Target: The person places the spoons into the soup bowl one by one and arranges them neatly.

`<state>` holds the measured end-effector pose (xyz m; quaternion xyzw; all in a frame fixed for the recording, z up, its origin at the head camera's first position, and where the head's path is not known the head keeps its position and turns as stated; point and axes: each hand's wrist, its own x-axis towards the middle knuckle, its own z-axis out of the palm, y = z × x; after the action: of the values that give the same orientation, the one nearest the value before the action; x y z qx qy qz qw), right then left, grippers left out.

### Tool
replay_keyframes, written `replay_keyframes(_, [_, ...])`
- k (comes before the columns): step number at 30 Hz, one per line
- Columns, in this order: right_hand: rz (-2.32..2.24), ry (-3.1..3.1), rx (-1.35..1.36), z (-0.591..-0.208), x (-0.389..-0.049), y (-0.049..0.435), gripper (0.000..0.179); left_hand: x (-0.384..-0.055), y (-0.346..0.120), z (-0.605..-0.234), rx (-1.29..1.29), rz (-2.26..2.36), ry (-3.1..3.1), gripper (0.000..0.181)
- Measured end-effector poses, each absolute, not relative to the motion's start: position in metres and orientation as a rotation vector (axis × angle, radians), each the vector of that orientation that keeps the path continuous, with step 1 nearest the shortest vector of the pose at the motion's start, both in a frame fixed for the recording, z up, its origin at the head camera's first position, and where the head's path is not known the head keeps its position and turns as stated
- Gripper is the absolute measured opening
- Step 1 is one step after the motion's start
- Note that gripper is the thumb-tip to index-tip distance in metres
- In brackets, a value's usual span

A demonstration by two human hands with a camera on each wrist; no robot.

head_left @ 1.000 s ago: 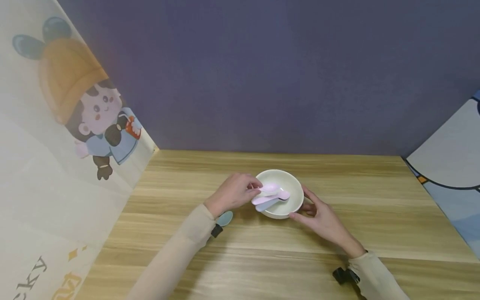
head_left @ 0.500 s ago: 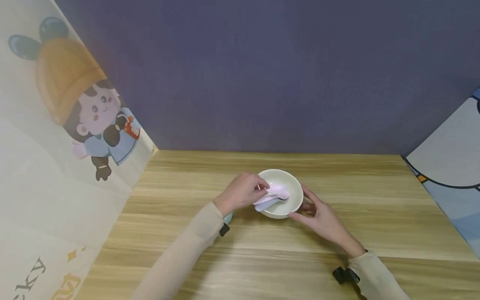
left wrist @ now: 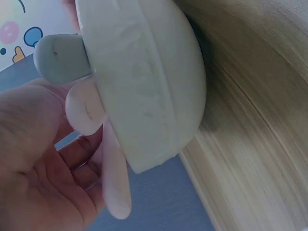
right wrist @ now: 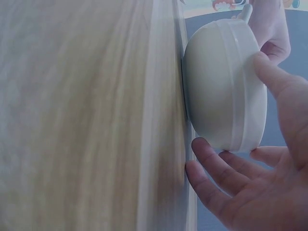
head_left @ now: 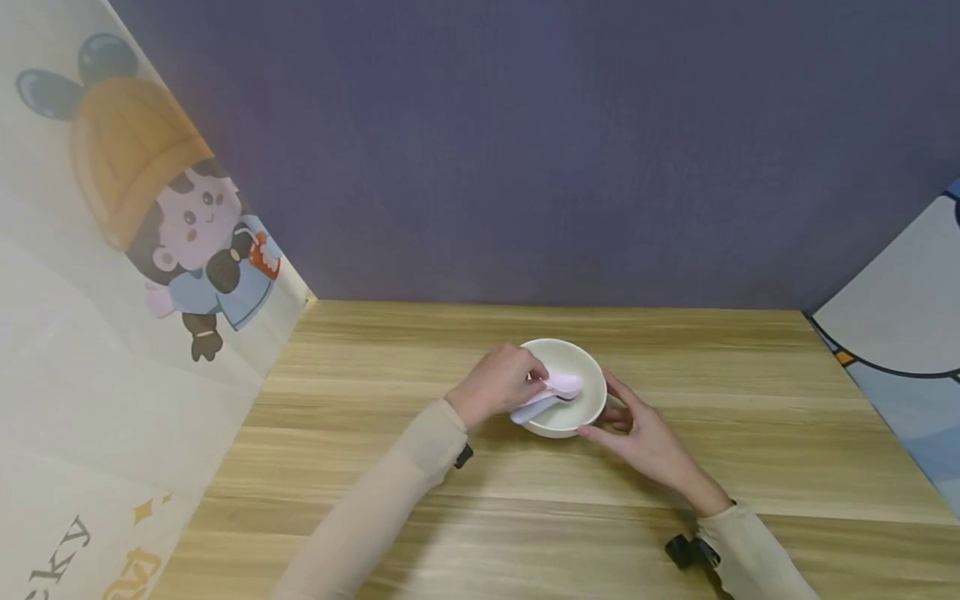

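A cream-white bowl (head_left: 587, 367) stands upright on the wooden table. My left hand (head_left: 504, 382) reaches over its left rim and pinches a pink spoon (head_left: 564, 382), whose scoop is inside the bowl. Under it, a grey-blue spoon (head_left: 534, 411) leans on the rim with its handle sticking out. In the left wrist view, a second pink handle (left wrist: 85, 107) pokes out between the grey-blue handle (left wrist: 62, 58) and the held spoon's handle (left wrist: 115, 178). My right hand (head_left: 647, 437) holds the bowl's right side, thumb near the rim, fingers around the wall.
The wood-grain table (head_left: 660, 350) ends at a dark purple-blue panel (head_left: 525, 167) behind. A white wall with a cartoon figure (head_left: 202, 217) stands at left, and another printed panel (head_left: 900, 300) at right. Black wrist cameras sit at both cuffs.
My left hand has moved right, bringing the pink spoon further into the bowl onto the other spoons. A blue-green spoon on the table is now hidden behind my left arm. The right hand stays still.
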<state>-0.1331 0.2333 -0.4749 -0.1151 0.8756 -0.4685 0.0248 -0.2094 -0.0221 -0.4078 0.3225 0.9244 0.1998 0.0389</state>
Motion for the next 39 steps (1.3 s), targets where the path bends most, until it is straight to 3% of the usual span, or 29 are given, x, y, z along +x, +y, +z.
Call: replay_keyframes(39, [-1.468, 2.699, -0.38, -0.4748, -0.1316, 0.2318, 0.096, -0.2082, -0.0219, -0.4132, 0.869, 0.748, 2.749, 0.016])
